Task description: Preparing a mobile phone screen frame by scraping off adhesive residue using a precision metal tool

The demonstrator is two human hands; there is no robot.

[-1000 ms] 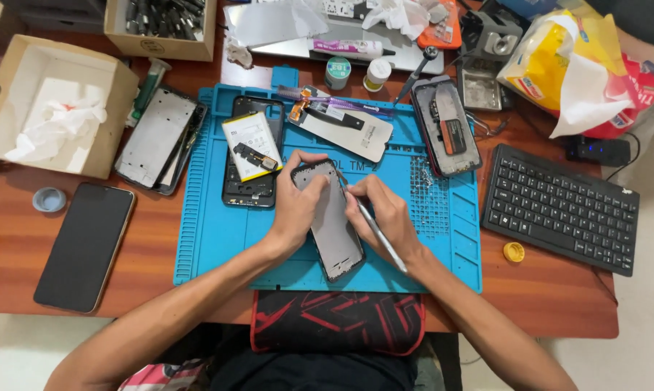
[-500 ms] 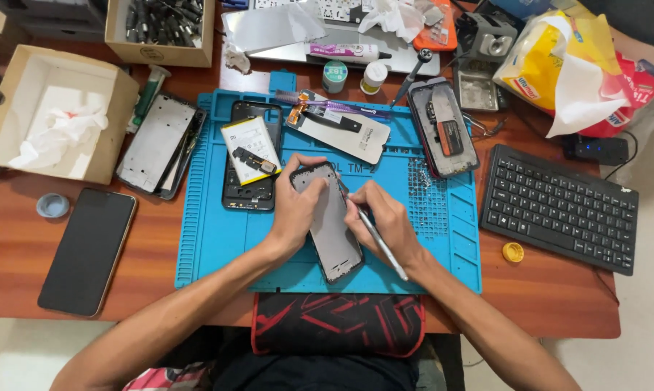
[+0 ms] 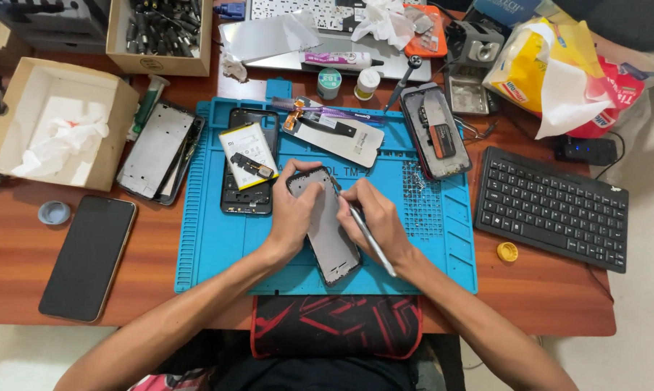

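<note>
The work mat (image 3: 211, 239) is bright blue on a reddish-brown wooden counter (image 3: 23, 253). The phone panel (image 3: 325, 224) is grey with a black rim (the tool (image 3: 370, 237) silvery), the keyboard (image 3: 551, 206) black, and the cloth (image 3: 334, 326) black with red streaks.

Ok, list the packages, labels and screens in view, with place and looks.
Black phone: left on table, dark screen.
Yellow, white and red bags: top right, crumpled.
White labelled tube: above mat, lying flat.
Open cardboard box: far left, beige, tissue inside.
Display panel: grey, between both hands.
</note>
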